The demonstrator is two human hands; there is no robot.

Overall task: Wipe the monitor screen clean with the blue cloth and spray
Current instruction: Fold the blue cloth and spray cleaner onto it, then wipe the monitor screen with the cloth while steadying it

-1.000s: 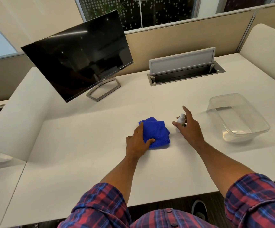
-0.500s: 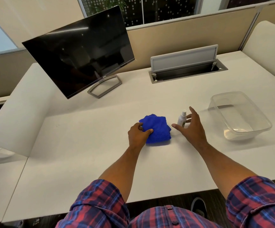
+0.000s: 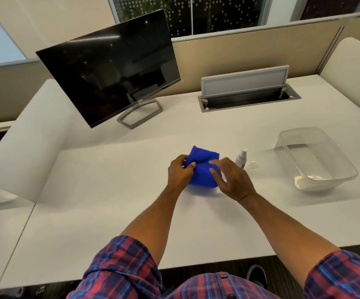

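A folded blue cloth [image 3: 202,167] is at the middle of the white desk [image 3: 110,190], its left side raised off the surface. My left hand [image 3: 180,171] pinches the cloth's left edge. My right hand [image 3: 231,180] has its fingers spread, with the fingertips resting on the cloth's right side. A small white spray bottle [image 3: 242,157] stands upright just right of the cloth, behind my right hand and untouched. The black monitor [image 3: 114,67] stands at the back left on a grey stand, its dark screen tilted toward me.
A clear plastic tub [image 3: 317,158] sits at the right of the desk. An open cable box with a raised grey lid [image 3: 245,83] is at the back. Beige partitions close the rear. Curved white dividers flank both sides, the left one [image 3: 23,137] close by.
My left hand closed on the cloth's left edge and lifted it. My right hand left the spray bottle and moved left onto the cloth. The bottle stays standing.
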